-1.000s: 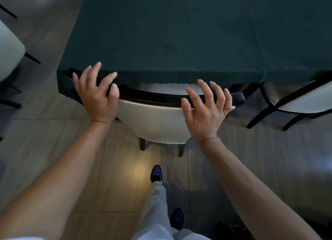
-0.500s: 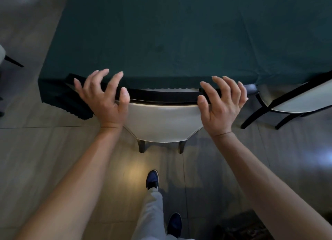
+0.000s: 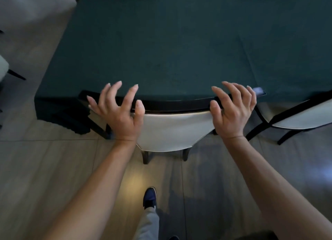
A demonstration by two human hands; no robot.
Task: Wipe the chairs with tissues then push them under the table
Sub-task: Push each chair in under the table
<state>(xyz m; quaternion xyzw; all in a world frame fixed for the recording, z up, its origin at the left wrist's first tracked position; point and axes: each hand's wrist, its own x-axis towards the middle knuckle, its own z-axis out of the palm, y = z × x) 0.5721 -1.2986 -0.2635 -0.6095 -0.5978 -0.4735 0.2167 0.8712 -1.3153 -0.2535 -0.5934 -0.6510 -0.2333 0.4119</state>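
Observation:
A chair [image 3: 172, 130] with a cream backrest and a black top rail stands pushed in against the table [image 3: 179, 42], which is covered by a dark green cloth. Its seat is hidden under the cloth. My left hand [image 3: 118, 112] hovers at the left end of the rail, fingers spread and curled, holding nothing. My right hand [image 3: 231, 110] is at the right end of the rail, fingers apart too. No tissue is in sight.
A second cream and black chair [image 3: 301, 117] sits at the table on the right. Part of another chair [image 3: 3, 69] shows at the left edge. My foot in a dark shoe [image 3: 150, 197] stands on the tiled floor behind the chair.
The chair has slid further under the table, so its seat no longer shows. Both hands have followed it forward, staying spread at the rail ends, and I have stepped closer.

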